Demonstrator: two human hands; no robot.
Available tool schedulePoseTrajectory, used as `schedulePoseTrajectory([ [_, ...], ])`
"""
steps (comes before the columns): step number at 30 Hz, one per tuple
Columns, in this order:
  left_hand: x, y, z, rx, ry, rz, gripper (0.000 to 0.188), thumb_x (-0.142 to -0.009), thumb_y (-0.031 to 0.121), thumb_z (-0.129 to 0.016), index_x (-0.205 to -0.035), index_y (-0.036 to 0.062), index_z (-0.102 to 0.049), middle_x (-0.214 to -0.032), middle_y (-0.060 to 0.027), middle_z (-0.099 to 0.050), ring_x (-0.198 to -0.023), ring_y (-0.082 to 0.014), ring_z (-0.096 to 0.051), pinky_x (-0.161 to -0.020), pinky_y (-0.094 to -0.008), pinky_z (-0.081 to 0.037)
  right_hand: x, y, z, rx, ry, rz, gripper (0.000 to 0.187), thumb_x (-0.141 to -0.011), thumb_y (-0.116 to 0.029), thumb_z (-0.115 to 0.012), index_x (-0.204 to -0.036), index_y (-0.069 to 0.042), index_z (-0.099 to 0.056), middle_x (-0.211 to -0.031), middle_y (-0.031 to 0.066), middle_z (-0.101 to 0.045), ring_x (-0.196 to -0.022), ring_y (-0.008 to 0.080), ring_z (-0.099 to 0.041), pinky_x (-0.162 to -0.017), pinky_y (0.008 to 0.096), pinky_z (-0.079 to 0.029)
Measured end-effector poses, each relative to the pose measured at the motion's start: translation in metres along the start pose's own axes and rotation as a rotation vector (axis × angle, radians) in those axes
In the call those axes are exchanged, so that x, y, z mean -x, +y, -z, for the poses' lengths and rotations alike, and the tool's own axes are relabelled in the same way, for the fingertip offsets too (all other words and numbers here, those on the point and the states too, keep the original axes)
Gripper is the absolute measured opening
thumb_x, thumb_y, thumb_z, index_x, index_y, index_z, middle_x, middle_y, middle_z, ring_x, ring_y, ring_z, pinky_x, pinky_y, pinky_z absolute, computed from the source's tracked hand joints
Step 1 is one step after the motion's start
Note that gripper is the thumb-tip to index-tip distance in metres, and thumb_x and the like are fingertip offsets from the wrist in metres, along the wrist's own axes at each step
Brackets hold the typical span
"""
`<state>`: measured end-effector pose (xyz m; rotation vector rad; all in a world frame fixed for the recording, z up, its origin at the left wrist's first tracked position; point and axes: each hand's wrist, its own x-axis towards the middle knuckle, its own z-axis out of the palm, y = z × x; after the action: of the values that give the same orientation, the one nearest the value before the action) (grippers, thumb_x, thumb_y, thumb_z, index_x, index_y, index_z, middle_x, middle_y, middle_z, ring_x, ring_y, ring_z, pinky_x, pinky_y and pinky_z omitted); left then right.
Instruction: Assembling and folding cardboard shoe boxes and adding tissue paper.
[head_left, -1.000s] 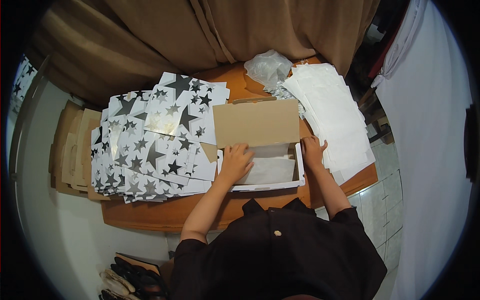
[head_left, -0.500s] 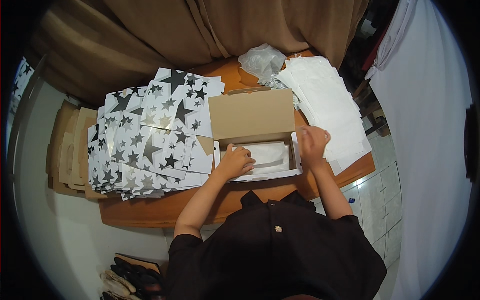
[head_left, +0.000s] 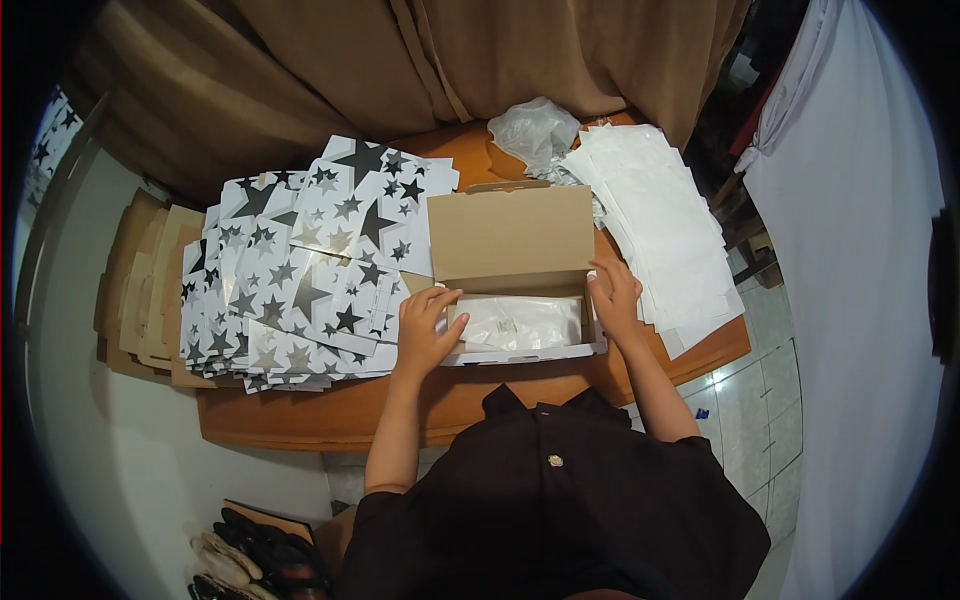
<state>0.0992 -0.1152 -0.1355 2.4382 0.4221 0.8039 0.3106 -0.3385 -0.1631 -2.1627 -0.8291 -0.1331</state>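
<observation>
Item: one carton [head_left: 530, 355], white outside, plain brown within, set on the orange-brown counter [head_left: 300, 425] in front of the person. Lid [head_left: 512, 232] raised at the far side, inner face showing.

Contents: white paper wrapping [head_left: 520, 322], creased and slightly sheer, lying inside along the near wall. Whatever it covers is hidden.

Left hand [head_left: 428, 322]: at the carton's left end, thumb and fingers spread apart, clasping nothing visible.

Right hand [head_left: 617, 297]: at the right end, fingers bent over the rim; whether they pinch the wall I cannot tell.

Handling, by judgement: thin card, light in itself; total weight uncertain, the contents being unseen. Walls fairly stiff along the folds, liable to bow if squeezed mid-panel. Lid likely flexible, best held near its free edge. Paper soft, slippery, easily torn; better pressed with flat fingers than plucked. Surest hold on the carton: both short end walls, low down.

Adjacent: star-printed cartons [head_left: 310, 290], flat and piled, left; white sheets [head_left: 655, 220], loosely stacked, right; clear plastic bag [head_left: 537, 133], crumpled, beyond the lid.
</observation>
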Motion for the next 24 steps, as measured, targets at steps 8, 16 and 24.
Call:
schedulePoseTrajectory([
  [8, 0.052, 0.018, -0.038, 0.02, -0.125, -0.281, 0.035, -0.07, 0.033, -0.073, -0.097, 0.0136, -0.067, -0.093, -0.0035, -0.061, -0.09, -0.0221, -0.057, -0.084, -0.0385, -0.04, -0.05, 0.032, -0.027, -0.903, -0.002, -0.59, 0.067, -0.086, -0.033, -0.054, -0.141, -0.007, -0.025, -0.135, 0.0175, -0.04, -0.125, 0.0261, -0.039, -0.104, 0.0362, -0.026],
  [16, 0.064, 0.012, -0.081, -0.18, 0.034, -0.469, 0.022, -0.074, 0.03, -0.069, -0.095, 0.0251, -0.068, -0.088, 0.0038, -0.057, -0.083, -0.0138, -0.053, -0.086, -0.0402, -0.032, -0.051, 0.048, -0.02, -1.166, -0.118, -0.518, 0.044, -0.091, -0.035, -0.049, -0.123, -0.006, -0.045, -0.095, 0.0022, -0.061, -0.082, 0.0088, -0.055, -0.074, 0.0239, -0.043],
  [24, 0.096, 0.005, -0.1, -0.341, 0.375, -0.458, 0.02, -0.066, 0.032, -0.07, -0.085, 0.0371, -0.066, -0.091, 0.008, -0.044, -0.094, -0.0096, -0.042, -0.086, -0.0363, -0.019, -0.002, -0.018, 0.013, -1.016, 0.035, -0.234, 0.057, -0.082, -0.03, -0.065, -0.124, -0.002, -0.039, -0.119, 0.0123, -0.044, -0.113, 0.021, -0.043, -0.097, 0.0346, -0.034],
])
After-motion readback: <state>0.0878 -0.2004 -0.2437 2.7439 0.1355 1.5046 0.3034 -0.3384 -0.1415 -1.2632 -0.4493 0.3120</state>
